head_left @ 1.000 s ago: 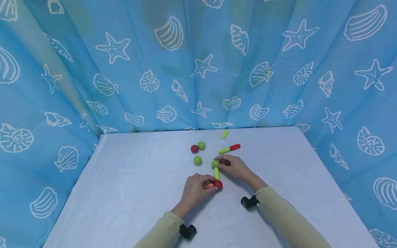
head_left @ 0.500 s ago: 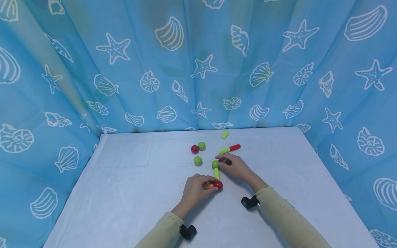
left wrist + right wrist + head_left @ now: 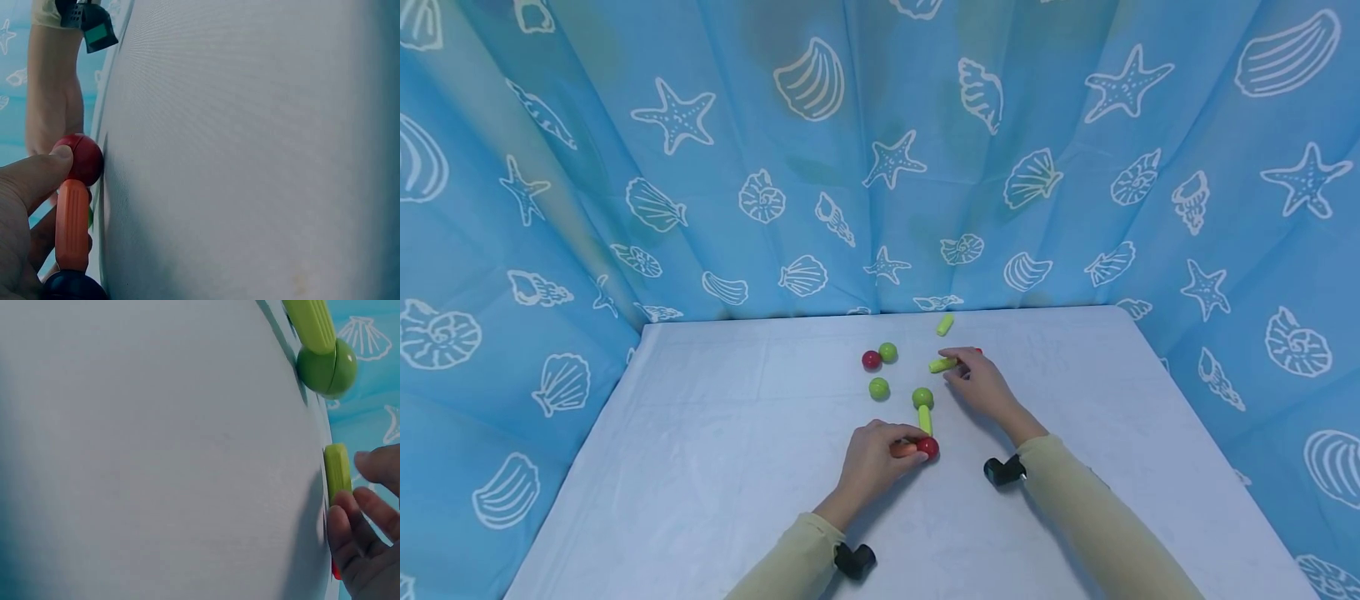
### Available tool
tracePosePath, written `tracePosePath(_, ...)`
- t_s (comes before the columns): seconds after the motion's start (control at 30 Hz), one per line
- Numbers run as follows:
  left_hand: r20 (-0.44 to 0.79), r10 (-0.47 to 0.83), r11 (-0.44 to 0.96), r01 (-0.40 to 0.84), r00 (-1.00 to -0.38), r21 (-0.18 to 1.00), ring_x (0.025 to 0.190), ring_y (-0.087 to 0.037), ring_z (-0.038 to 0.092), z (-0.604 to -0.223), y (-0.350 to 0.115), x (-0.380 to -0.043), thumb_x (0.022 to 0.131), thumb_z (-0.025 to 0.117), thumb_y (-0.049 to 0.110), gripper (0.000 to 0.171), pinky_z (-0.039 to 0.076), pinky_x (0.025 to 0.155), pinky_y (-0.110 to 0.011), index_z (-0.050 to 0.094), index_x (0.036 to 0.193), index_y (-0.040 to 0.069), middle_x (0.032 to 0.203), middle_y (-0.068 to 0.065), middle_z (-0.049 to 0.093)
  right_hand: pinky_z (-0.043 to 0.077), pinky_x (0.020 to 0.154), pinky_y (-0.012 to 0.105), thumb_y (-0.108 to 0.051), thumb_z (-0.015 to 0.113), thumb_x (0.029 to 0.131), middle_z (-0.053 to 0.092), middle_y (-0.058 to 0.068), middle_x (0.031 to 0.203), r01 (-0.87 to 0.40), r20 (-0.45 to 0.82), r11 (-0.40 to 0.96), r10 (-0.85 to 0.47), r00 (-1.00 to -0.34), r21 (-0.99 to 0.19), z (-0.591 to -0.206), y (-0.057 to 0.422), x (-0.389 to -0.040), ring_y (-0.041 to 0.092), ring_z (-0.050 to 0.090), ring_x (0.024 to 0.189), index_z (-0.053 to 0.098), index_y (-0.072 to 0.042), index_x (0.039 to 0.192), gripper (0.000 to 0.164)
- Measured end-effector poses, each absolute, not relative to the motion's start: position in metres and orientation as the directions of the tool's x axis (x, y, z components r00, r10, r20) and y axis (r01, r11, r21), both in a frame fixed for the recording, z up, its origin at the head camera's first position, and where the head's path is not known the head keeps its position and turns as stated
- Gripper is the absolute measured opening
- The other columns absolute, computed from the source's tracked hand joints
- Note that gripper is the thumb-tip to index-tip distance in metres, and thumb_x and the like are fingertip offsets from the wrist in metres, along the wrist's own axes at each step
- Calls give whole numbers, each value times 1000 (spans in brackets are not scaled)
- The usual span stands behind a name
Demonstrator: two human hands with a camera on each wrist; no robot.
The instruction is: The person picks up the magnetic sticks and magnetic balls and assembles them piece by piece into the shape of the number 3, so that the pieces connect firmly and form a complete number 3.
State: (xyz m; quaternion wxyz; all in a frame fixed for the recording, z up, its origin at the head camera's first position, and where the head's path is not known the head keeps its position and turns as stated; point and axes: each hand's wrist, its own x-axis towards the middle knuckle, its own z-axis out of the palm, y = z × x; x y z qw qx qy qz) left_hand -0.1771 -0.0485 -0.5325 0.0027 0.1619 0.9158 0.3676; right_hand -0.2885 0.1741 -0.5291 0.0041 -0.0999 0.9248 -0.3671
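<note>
Left hand: this hand (image 3: 874, 457) has thumb and fingers clamped on a shiny red ball (image 3: 928, 448), right of the tabletop's (image 3: 715, 467) centre.
Joined to the red ball: an orange stick (image 3: 72, 228), with a dark blue ball (image 3: 74, 287) at its other end.
Also by the red ball: a lime stick (image 3: 925, 421) runs toward the far edge, ending in a green ball (image 3: 922, 398).
Right hand: this hand (image 3: 981, 387), thumb and fingers apart, is at a lime-and-red bar (image 3: 942, 365) near the far edge; contact cannot be told.
Loose pieces: toward the far edge, a dark red ball (image 3: 871, 360) beside a second green ball (image 3: 888, 352), a third green ball (image 3: 878, 388) nearer; a short lime piece (image 3: 945, 324) lies just inside that edge.
Backdrop: blue curtain (image 3: 850, 167) with white shells and starfish.
</note>
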Motion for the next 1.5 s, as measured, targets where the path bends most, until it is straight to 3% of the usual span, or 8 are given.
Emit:
tracePosePath(0.2, 113, 296, 678, 292, -948, 674, 95, -9, 58, -532, -48, -177, 87, 83, 32, 30, 45, 80, -29, 77, 116, 30, 106, 13, 74, 50, 98, 45, -8, 64, 98, 58, 15, 131, -142, 33, 748, -159, -987, -648, -528, 174, -295, 28, 58, 110, 58, -10, 141, 44)
tracePosePath(0.37, 102, 293, 682, 283, -951, 675, 97, -9, 58, -533, -48, -177, 86, 83, 32, 31, 46, 79, -28, 77, 116, 30, 106, 14, 73, 51, 90, 41, -6, 68, 96, 60, 13, 120, -155, 58, 770, -151, -987, -618, -531, 173, -297, 26, 58, 101, 67, -8, 130, 34)
tracePosePath(0.57, 105, 290, 688, 284, -951, 668, 96, -9, 58, -533, -48, -177, 86, 83, 33, 31, 45, 80, -28, 77, 116, 31, 106, 14, 73, 51, 93, 43, -6, 70, 95, 62, 13, 117, -158, 73, 785, -143, -987, -599, -533, 173, -297, 27, 60, 105, 71, -7, 118, 23)
tracePosePath(1.07, 114, 293, 691, 293, -949, 661, 94, -9, 58, -532, -49, -177, 86, 84, 32, 31, 46, 78, -27, 78, 116, 29, 105, 13, 74, 49, 91, 45, -20, 63, 101, 66, 11, 113, -58, -40, 768, -108, -993, -638, -524, 174, -297, 27, 60, 101, 63, -8, 123, 25)
tracePosePath(1.5, 123, 297, 684, 300, -947, 665, 92, -7, 57, -532, -49, -176, 86, 83, 32, 30, 44, 78, -28, 78, 115, 30, 104, 14, 74, 49, 87, 42, -19, 67, 98, 64, 9, 105, -90, -43, 765, -153, -987, -637, -527, 172, -295, 24, 56, 95, 68, -6, 119, 25)
